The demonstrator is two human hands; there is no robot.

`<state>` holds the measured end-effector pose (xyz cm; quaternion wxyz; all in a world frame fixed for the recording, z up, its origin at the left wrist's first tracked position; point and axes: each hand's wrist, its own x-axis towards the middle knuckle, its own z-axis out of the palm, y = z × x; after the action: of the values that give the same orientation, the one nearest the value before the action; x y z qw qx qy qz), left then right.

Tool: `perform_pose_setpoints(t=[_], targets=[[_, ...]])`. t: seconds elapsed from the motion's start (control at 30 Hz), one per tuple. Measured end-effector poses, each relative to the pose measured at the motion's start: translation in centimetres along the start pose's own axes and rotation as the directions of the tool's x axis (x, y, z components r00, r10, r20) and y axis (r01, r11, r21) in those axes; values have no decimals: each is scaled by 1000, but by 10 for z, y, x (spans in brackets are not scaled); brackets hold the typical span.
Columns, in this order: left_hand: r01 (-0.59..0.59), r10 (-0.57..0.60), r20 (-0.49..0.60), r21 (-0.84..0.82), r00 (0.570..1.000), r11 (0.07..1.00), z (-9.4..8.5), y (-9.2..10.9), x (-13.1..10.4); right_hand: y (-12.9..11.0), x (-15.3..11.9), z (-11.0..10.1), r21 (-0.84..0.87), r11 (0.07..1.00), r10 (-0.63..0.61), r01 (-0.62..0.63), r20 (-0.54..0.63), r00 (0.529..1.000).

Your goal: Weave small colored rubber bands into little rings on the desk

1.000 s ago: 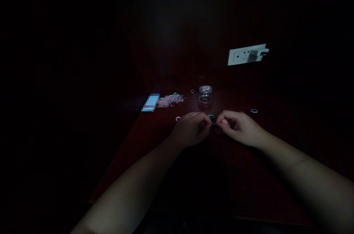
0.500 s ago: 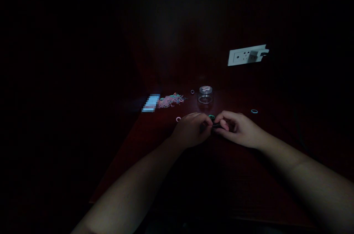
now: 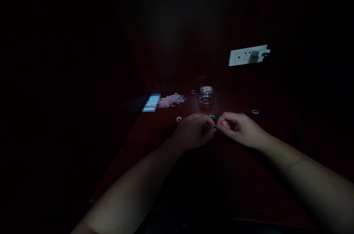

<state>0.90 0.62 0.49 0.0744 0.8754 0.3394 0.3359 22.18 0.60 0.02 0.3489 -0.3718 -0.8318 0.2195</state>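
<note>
My left hand [image 3: 195, 131] and my right hand [image 3: 239, 129] face each other low over the dark red table. Each is closed in a pinch. Between their fingertips runs a thin pinkish elastic band [image 3: 217, 126], held at both ends; the fingers hide part of it. Just beyond the fingertips lies a green elastic band [image 3: 212, 117]. A pink ring-shaped band [image 3: 179, 119] rests left of my left hand, and a light blue one [image 3: 255, 111] lies to the right, beyond my right hand.
Behind my hands stands a clear lidded jar [image 3: 206, 95]. A small pale ring [image 3: 193, 92] lies to its left, near a heap of pastel elastic bands [image 3: 173, 100]. Beside the heap glows a phone-like screen [image 3: 151, 102]. A white socket panel [image 3: 246, 56] with a plug is on the wall.
The fingertips have shifted slightly, and the pinkish band now shows stretched between them, where a dark gap with a faint line was before. The view has moved a little.
</note>
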Motion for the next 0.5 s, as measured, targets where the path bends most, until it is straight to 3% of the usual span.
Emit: perform_pose_setpoints(t=[0.5], targets=[[-1, 1, 12, 10, 1000, 1000, 3, -5, 0, 4, 0, 0, -1, 1000, -13, 13, -3, 1000]])
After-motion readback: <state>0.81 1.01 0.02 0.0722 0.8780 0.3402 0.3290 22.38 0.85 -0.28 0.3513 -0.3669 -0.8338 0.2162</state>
